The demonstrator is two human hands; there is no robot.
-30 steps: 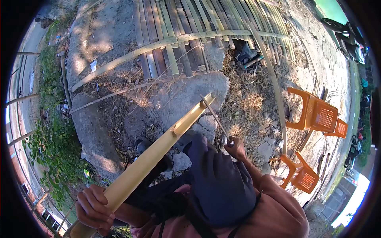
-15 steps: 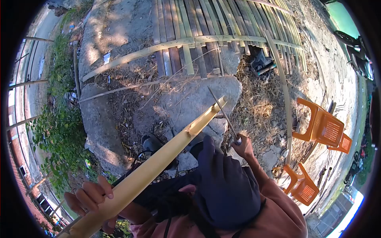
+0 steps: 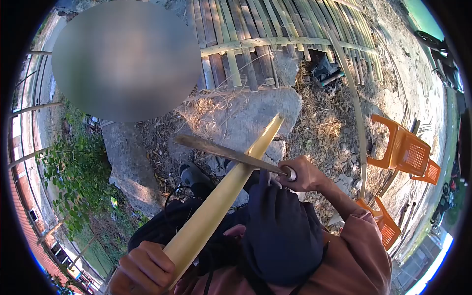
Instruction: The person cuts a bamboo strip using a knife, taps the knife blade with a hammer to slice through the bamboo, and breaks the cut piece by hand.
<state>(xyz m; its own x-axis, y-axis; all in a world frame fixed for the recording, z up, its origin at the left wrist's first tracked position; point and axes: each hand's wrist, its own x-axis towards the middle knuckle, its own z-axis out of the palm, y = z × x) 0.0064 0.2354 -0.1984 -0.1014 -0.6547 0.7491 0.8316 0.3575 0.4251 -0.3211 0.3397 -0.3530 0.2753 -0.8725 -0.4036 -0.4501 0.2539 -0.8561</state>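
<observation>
Bamboo [image 3: 211, 214] is gripped toward its near end by the left hand [image 3: 146, 268], seemingly steadying it against the knife [image 3: 214, 149] the right hand [image 3: 306, 174] clenches.

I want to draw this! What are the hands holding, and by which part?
The left hand grips the pale bamboo piece toward its near end; the right hand holds the long-bladed knife by its handle.

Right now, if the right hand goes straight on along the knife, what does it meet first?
Likely the bamboo: the right hand points toward it, and the knife crosses it in view. Exact depth unclear.
</observation>
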